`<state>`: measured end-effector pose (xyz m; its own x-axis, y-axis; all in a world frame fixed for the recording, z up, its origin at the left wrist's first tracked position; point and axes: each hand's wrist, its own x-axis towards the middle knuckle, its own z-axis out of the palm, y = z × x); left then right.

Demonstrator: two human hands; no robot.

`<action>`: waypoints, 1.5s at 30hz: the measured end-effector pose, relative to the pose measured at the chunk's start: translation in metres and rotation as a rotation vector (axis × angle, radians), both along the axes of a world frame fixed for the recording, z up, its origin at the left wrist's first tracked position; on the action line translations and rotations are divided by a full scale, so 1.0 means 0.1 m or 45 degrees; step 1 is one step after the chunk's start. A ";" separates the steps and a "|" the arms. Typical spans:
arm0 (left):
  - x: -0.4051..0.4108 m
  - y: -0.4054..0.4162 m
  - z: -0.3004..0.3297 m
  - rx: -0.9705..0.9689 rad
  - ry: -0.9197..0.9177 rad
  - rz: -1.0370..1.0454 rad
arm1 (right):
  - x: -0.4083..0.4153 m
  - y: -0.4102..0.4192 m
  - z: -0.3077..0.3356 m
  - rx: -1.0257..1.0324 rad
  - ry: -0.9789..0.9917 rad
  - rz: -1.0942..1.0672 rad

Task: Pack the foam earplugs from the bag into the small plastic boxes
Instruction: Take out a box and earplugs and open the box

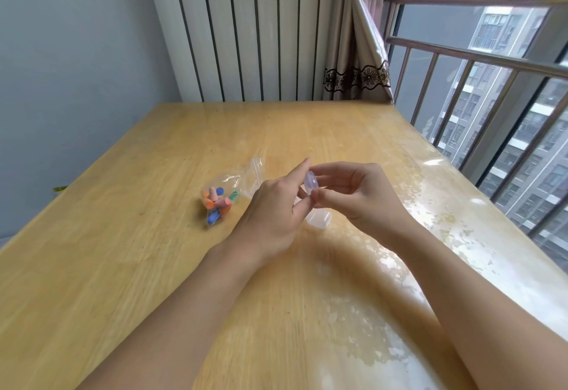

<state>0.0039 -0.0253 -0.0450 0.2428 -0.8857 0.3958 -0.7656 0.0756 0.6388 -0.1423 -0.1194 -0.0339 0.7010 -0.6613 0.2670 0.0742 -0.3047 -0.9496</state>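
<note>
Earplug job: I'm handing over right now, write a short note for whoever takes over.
Left hand and right hand both pinch one small clear box held above the table.
A second box sits on the table just below the hands.
Bag lies left of the hands, earplugs inside.
Done: no earplug visibly packed.
Left: open the box, fill the boxes.

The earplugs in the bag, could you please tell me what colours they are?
The earplugs are mixed: orange, pink, blue and green, seen in the head view.
</note>
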 end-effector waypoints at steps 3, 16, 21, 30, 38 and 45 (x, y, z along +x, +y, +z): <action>0.00 0.00 -0.03 -0.030 0.053 -0.030 | 0.03 0.04 0.00 -0.099 0.089 -0.086; 0.02 -0.04 0.01 -0.033 0.817 -0.068 | 0.01 -0.01 0.04 0.025 0.096 -0.247; 0.03 -0.04 0.00 0.113 1.105 -0.063 | -0.10 -0.20 0.10 0.408 0.152 -0.177; 0.01 -0.03 -0.03 -0.225 0.016 0.225 | -0.23 -0.48 -0.05 -0.215 0.583 -0.572; 0.74 0.23 0.15 0.347 -0.294 0.442 | -0.16 -0.41 -0.06 -0.503 0.476 -0.679; 0.84 0.11 -0.11 0.288 -0.005 0.217 | 0.21 0.01 -0.20 -0.701 0.282 -0.195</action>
<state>0.0874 -0.0139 -0.0556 0.3946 -0.8981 0.1939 -0.7578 -0.1987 0.6215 -0.1214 -0.1182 -0.0543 0.6864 -0.5656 0.4571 -0.1904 -0.7464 -0.6377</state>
